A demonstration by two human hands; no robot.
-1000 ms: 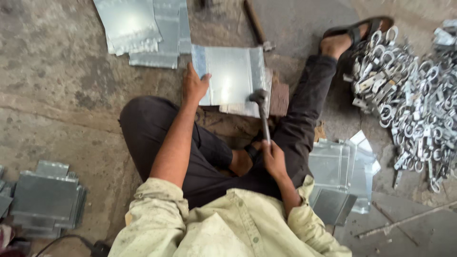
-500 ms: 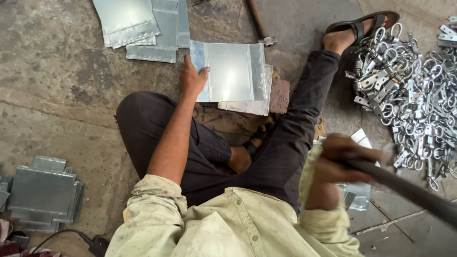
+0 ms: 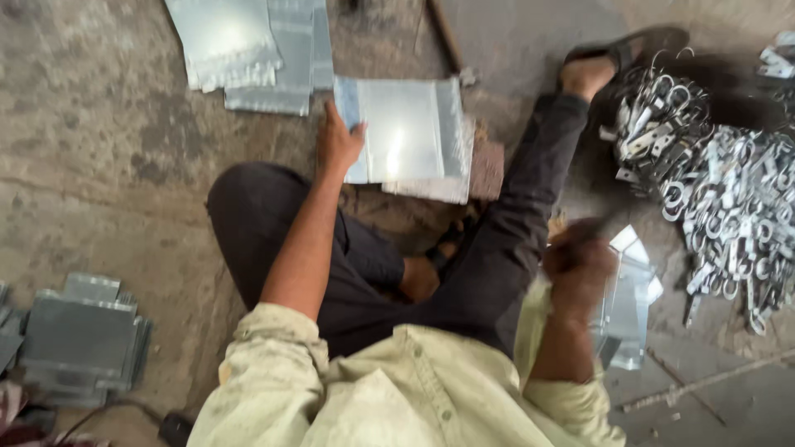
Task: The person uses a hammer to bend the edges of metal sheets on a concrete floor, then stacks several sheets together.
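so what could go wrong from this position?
1. The left hand presses flat on the metal sheet, fingers near its edge; a blow landing off target might hit them.
2. The right hand is motion-blurred and its grip cannot be read; a loose hold might slip mid-swing.
3. Bare foot in a sandal lies beside the pile of metal brackets; sharp edges could cut.

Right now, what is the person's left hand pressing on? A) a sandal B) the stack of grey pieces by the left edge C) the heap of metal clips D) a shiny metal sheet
D: the left hand lies flat on the left edge of the shiny metal sheet, far from the heap of metal clips.
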